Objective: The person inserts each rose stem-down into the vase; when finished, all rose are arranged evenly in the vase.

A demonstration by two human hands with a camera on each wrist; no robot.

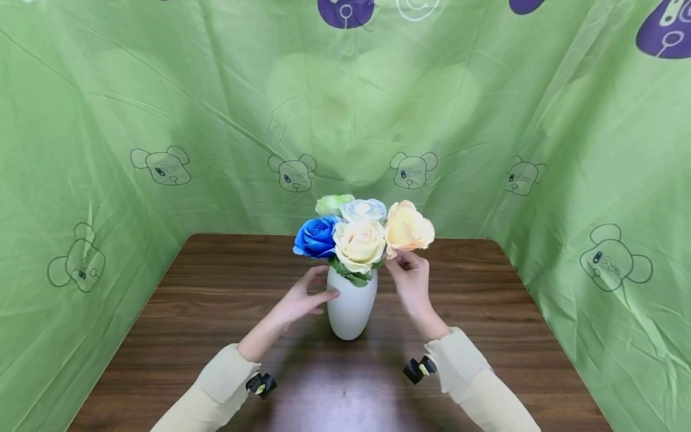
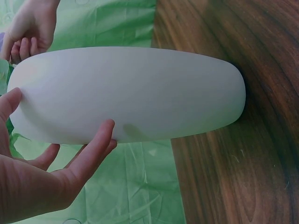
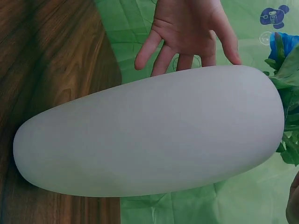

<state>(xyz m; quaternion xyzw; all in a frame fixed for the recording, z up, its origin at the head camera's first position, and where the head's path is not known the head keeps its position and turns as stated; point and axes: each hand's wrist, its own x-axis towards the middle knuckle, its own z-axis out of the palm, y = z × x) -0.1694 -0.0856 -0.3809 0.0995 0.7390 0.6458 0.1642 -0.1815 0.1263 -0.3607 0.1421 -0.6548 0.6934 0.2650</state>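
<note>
A white vase [image 1: 351,309] stands upright on the wooden table, with several roses in it: a blue rose [image 1: 317,237], a cream rose [image 1: 360,243], a pale blue rose [image 1: 364,210] and a green rose [image 1: 333,204]. My left hand [image 1: 302,300] rests against the vase's left side, fingers spread and thumb touching the wall, as the left wrist view also shows. Just right of the vase mouth, my right hand [image 1: 412,279] pinches a peach rose [image 1: 408,228] below its bloom. The stem's lower end is hidden. Green leaves [image 1: 353,276] hang over the rim.
The brown wooden table [image 1: 216,288] lies under everything. A green cloth [image 1: 227,120] with printed bear heads hangs at the back and along both sides, close to the table's edges. Small black wrist cameras sit below each forearm, including the left one [image 1: 261,384].
</note>
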